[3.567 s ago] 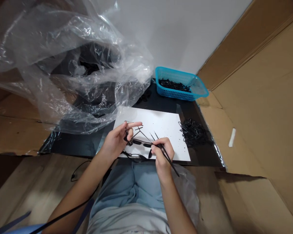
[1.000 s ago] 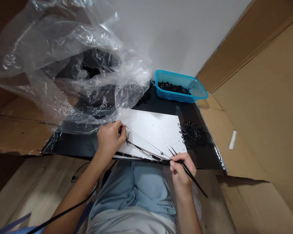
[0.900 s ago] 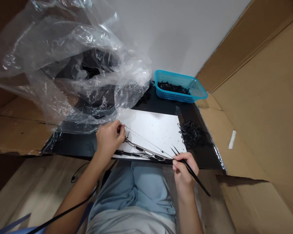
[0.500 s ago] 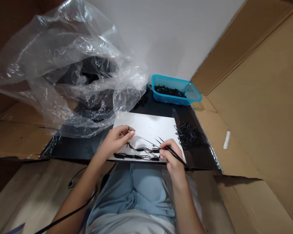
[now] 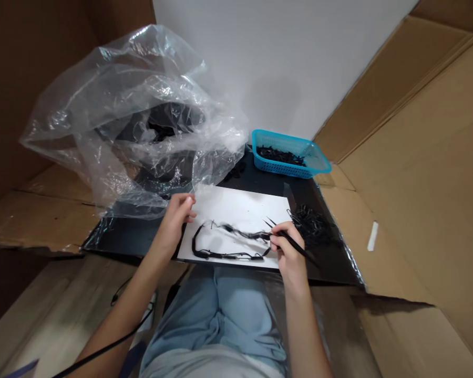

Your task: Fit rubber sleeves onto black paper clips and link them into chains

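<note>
My right hand [image 5: 287,244] is closed around a pair of black tweezers [image 5: 295,244], whose two thin tips point up and left, slightly apart. A thin black strand with wider dark sections [image 5: 236,231] runs from its fingers, blurred by motion, and curves round at the left into a lower row along the near edge of a white board [image 5: 236,202]. At the board's left edge, my left hand [image 5: 179,212] hovers with curled fingers, thumb against the index finger; whether anything thin is pinched there is hidden.
A pile of black loops [image 5: 309,223] lies right of the board. Behind stands a blue basket [image 5: 291,169] holding black pieces. A large clear plastic bag [image 5: 142,94] with dark contents bulges at the left. Cardboard walls [image 5: 418,136] flank the black table surface [image 5: 122,236].
My left hand has moved left, off the taut thread it held. The black strand has shifted into a wide loop. My right hand keeps the tweezers; the camera view has shifted slightly.
</note>
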`<action>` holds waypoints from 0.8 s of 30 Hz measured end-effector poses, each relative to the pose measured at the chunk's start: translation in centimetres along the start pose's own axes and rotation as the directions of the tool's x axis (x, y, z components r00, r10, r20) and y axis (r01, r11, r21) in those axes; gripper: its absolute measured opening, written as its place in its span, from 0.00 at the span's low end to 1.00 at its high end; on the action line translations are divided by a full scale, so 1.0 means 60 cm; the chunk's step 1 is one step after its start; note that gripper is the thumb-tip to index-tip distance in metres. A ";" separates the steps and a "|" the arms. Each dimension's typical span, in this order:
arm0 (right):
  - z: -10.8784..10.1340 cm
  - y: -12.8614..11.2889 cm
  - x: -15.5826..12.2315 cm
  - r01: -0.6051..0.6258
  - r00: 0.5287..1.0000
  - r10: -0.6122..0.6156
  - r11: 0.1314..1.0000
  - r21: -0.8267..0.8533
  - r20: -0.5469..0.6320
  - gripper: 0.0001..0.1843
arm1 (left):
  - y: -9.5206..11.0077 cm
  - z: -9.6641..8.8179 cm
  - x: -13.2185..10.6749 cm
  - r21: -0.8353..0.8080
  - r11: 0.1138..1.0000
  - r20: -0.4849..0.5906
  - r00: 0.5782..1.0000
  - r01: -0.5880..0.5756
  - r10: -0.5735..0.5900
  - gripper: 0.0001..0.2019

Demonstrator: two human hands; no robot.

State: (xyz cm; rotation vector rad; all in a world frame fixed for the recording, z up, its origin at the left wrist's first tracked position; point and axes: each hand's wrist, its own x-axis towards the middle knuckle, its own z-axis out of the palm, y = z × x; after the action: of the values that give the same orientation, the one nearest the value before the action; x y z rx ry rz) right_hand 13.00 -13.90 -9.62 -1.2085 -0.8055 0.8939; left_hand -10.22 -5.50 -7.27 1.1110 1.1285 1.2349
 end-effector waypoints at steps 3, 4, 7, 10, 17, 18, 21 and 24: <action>0.005 -0.001 -0.011 -0.002 0.999 0.005 0.999 -0.049 0.052 0.03 | -0.005 0.015 -0.028 0.328 0.911 0.056 0.968 -0.251 0.246 0.16; 0.008 -0.002 -0.016 0.000 0.996 0.005 0.998 -0.060 0.084 0.03 | -0.003 0.023 -0.039 0.384 0.869 0.127 0.950 -0.313 0.286 0.14; 0.023 -0.003 -0.027 0.015 0.981 0.003 0.995 -0.094 0.193 0.03 | 0.005 0.052 -0.070 0.437 0.754 0.346 0.865 -0.491 0.363 0.08; 0.039 -0.006 -0.034 0.055 0.965 -0.020 0.990 -0.128 0.260 0.03 | 0.006 0.077 -0.084 0.470 0.700 0.499 0.816 -0.537 0.291 0.11; 0.056 -0.013 -0.048 0.206 0.969 -0.162 0.948 -0.242 0.189 0.03 | -0.008 0.084 -0.073 0.241 0.940 0.432 0.894 -0.242 0.120 0.09; 0.056 -0.011 -0.050 0.252 0.964 -0.220 0.939 -0.235 0.153 0.03 | -0.009 0.081 -0.071 0.189 0.963 0.430 0.898 -0.193 0.096 0.10; 0.053 0.001 -0.051 0.359 0.932 -0.362 0.917 -0.173 0.015 0.04 | -0.015 0.070 -0.069 0.038 0.999 0.445 0.896 -0.033 0.012 0.11; 0.042 0.010 -0.046 0.381 0.918 -0.393 0.908 -0.175 -0.042 0.05 | -0.024 0.061 -0.068 -0.065 0.996 0.417 0.908 0.061 -0.029 0.11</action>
State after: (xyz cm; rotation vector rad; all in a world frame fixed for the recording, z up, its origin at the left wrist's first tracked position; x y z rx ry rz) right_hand 9.47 -15.21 -9.91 -1.1610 -1.0284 0.4590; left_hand -6.44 -9.65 -8.16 1.2121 0.7697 0.9363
